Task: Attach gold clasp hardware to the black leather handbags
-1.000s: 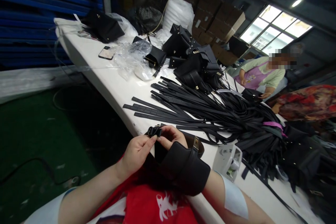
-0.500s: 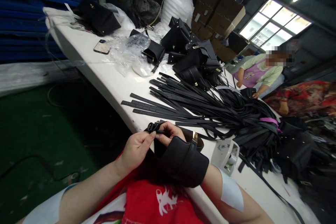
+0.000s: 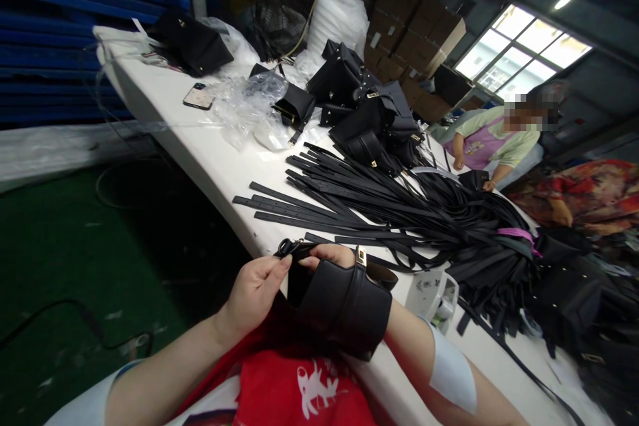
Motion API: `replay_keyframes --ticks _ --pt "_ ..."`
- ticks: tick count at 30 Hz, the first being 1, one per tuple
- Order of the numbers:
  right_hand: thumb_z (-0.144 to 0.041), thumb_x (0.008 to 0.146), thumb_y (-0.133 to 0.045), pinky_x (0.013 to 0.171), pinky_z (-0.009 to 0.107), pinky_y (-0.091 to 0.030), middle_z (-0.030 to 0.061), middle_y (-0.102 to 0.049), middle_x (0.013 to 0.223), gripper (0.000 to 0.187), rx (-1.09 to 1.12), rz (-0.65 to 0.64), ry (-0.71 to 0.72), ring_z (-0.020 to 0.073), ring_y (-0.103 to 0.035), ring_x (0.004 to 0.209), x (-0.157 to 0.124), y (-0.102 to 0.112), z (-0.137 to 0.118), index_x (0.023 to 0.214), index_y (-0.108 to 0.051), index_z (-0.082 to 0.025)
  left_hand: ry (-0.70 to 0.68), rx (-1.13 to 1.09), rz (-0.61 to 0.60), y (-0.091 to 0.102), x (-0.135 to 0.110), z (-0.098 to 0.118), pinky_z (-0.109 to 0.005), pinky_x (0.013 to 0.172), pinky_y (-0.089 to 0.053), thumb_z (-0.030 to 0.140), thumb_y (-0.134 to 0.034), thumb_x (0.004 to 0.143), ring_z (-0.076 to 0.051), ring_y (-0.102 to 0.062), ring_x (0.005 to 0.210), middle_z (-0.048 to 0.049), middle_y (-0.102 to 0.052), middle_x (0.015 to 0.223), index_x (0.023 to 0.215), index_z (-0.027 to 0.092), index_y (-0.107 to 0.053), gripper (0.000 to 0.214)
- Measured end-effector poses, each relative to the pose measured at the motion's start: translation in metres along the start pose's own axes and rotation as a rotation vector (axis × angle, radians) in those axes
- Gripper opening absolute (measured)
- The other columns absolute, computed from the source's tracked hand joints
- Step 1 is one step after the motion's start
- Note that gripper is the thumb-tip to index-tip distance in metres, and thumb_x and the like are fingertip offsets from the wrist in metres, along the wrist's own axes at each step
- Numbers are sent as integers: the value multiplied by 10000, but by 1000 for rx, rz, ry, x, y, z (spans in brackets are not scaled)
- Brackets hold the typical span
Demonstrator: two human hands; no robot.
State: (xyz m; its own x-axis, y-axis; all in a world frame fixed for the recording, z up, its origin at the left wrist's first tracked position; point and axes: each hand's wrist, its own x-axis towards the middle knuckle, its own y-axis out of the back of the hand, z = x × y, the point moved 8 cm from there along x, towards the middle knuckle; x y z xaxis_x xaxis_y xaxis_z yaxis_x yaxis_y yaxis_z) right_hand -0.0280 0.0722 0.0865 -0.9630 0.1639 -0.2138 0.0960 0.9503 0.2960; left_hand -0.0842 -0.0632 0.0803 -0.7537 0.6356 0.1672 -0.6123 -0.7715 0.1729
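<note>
Left hand (image 3: pixel 253 293) and right hand (image 3: pixel 327 255) both pinch a strap clasp (image 3: pixel 290 249) just beyond the black bag (image 3: pixel 344 306), apparently mid-fastening, which needs steady fingertips.

At the near edge of the white table (image 3: pixel 210 160), the left hand (image 3: pixel 254 289) and the right hand (image 3: pixel 327 254) pinched a black strap end (image 3: pixel 290 248) with a metal clasp between their fingertips. A black bag (image 3: pixel 344 303) wrapped the right wrist. Beyond lay a fanned pile of black straps (image 3: pixel 389 206), heaped handbags (image 3: pixel 369 120), crumpled plastic (image 3: pixel 249 103) and a phone (image 3: pixel 198 97).
</note>
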Motion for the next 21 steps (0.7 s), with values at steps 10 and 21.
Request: replay_keyframes --ticks 10,21 --pt "-417 906 -506 507 223 -335 -6 -551 671 310 -732 -120 132 111 -479 588 5 10 -3 749 -605 -170 3 -41 47 -1 1 0 -229 521 -351 396 -436 933 -107 -398 526 13 -410 550 541 174 -427 451" --pt "-249 874 -483 521 271 -414 107 -720 785 270 -1315 -283 258 196 -646 673 8 -38 -42 763 -700 -134 -44 55 28 -5 -4 5 -217 478 -409 449 -426 928 -117 -464 490 6 -467 521 541 168 -488 482"
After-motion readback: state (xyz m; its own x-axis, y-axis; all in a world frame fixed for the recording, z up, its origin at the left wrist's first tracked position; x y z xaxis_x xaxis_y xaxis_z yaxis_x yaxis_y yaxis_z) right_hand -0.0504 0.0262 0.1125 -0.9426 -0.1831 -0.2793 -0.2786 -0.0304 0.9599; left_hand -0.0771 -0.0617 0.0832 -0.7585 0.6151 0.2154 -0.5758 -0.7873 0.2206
